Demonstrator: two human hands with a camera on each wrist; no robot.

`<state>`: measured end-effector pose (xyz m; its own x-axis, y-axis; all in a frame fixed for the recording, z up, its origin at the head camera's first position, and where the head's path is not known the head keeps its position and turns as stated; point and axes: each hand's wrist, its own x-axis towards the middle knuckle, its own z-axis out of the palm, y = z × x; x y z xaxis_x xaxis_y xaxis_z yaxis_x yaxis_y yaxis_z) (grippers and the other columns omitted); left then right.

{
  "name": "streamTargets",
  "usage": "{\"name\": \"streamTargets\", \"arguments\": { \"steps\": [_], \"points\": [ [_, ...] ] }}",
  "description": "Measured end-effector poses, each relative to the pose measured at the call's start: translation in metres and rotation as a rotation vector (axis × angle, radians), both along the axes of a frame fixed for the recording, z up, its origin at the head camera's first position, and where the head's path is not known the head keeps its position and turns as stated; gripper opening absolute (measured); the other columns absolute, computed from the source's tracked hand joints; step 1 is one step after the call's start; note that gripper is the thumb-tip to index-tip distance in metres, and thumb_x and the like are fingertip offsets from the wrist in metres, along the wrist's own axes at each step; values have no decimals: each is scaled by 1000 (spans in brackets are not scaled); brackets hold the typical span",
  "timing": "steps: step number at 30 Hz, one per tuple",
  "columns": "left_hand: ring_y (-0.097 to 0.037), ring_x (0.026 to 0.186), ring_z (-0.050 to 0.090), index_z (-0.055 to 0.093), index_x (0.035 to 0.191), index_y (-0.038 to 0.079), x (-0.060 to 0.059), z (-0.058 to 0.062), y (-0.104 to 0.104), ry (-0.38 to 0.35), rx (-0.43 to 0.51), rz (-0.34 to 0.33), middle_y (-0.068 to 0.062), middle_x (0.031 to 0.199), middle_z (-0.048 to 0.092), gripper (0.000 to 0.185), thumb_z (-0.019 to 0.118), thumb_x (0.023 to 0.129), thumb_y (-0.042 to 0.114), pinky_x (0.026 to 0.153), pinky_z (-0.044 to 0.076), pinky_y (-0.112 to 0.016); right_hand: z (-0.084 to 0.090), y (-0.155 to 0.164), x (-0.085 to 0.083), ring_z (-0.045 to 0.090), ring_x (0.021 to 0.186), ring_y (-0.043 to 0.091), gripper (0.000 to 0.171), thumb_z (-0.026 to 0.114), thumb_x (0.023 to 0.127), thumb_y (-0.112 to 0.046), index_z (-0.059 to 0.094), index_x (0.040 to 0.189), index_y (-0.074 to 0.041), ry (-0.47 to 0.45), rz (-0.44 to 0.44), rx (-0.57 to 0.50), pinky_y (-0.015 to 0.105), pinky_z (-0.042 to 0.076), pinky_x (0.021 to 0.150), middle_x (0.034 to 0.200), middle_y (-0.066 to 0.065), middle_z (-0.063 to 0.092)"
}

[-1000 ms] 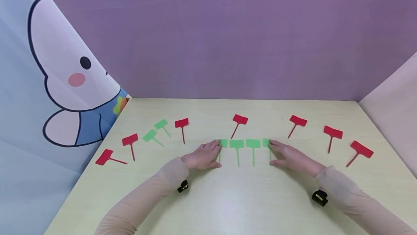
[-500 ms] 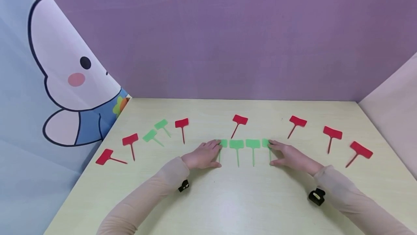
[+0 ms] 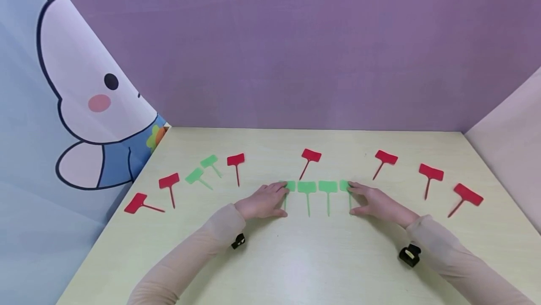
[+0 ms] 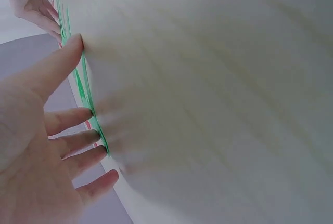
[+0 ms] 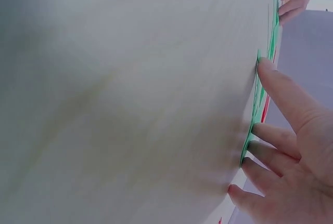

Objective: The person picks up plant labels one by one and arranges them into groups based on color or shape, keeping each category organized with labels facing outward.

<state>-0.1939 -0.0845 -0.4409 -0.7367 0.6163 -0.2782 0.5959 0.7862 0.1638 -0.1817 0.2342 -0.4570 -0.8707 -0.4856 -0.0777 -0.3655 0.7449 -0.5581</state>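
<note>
Several green T-shaped plant labels lie side by side in a row at mid-table, stems toward me. My left hand [image 3: 262, 201] rests on the leftmost green plant label [image 3: 290, 185], fingertips on its head and thumb by the stem's lower end. At the row's other end, my right hand [image 3: 382, 205] touches the rightmost green plant label [image 3: 344, 185] in the same way, partly covering its head. Between the hands are two more, the left-middle label [image 3: 307, 187] and the right-middle label [image 3: 328, 186]. Both wrist views show the fingers spread and fairly straight, tips at the thin green edges.
Red plant labels lie in a loose arc around the row, including one behind it [image 3: 311, 155], one at far left [image 3: 135, 203] and one at far right [image 3: 468, 194]. Two tilted green labels [image 3: 195, 175] lie back left. A purple backdrop [image 3: 296, 51] stands behind the table [image 3: 296, 262].
Both hands stay on the end labels of the green row. The right wrist, with its black strap-on piece, has shifted slightly left; the labels look unmoved.
</note>
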Motion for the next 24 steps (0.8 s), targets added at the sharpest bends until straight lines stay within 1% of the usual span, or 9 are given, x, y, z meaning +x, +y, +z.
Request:
{"name": "streamTargets", "arguments": {
  "steps": [3, 6, 8, 12, 16, 21, 24],
  "points": [
    [-23, 130, 24, 36, 133, 9, 0, 1, 0, -6, 12, 5, -9, 143, 25, 66, 57, 81, 45, 104, 25, -39, 1, 0, 0, 30, 123, 41, 67, 73, 71, -24, 46, 125, 5, -5, -1, -2, 49, 32, 96, 134, 22, 36],
    [-23, 128, 28, 41, 130, 9, -1, 4, -2, -6, 39, 0, -9, 140, 31, 61, 57, 82, 43, 103, 27, -39, 2, -1, 1, 30, 123, 42, 67, 73, 71, -23, 46, 124, 7, -2, 3, -5, 50, 32, 96, 133, 24, 37],
    [-22, 123, 35, 46, 126, 9, -2, 6, -5, 2, 64, -12, -8, 134, 39, 54, 57, 84, 40, 100, 31, -38, 3, -1, 1, 30, 122, 42, 66, 73, 71, -23, 46, 123, 7, 6, 8, -1, 50, 32, 96, 133, 24, 37],
    [-19, 110, 47, 52, 119, 9, -5, 10, -14, 10, 148, 4, -4, 118, 51, 40, 57, 86, 31, 95, 37, -33, 4, -2, 1, 30, 122, 42, 65, 73, 71, -22, 47, 123, 8, 6, 6, 7, 50, 31, 96, 132, 24, 38],
    [-19, 103, 51, 56, 114, 8, -8, 15, -26, 22, 223, 51, -5, 111, 54, 33, 59, 85, 23, 91, 41, -32, 5, -2, 2, 30, 122, 42, 66, 73, 71, -22, 46, 123, 8, -7, 1, 4, 50, 31, 96, 133, 25, 37],
    [-22, 100, 51, 58, 109, 5, -13, 21, -44, 36, 259, 123, -8, 108, 54, 29, 62, 83, 18, 89, 42, -33, 6, -2, 2, 30, 122, 42, 67, 73, 71, -22, 45, 124, 8, -13, -2, 3, 50, 31, 96, 133, 24, 37],
    [-22, 101, 51, 58, 110, 4, -16, 24, -55, 25, 278, 170, -8, 108, 54, 30, 61, 84, 17, 90, 42, -34, 4, -2, 1, 30, 123, 42, 66, 73, 71, -23, 46, 123, 8, -7, 1, 6, 51, 30, 97, 133, 24, 37]
  ]
}}
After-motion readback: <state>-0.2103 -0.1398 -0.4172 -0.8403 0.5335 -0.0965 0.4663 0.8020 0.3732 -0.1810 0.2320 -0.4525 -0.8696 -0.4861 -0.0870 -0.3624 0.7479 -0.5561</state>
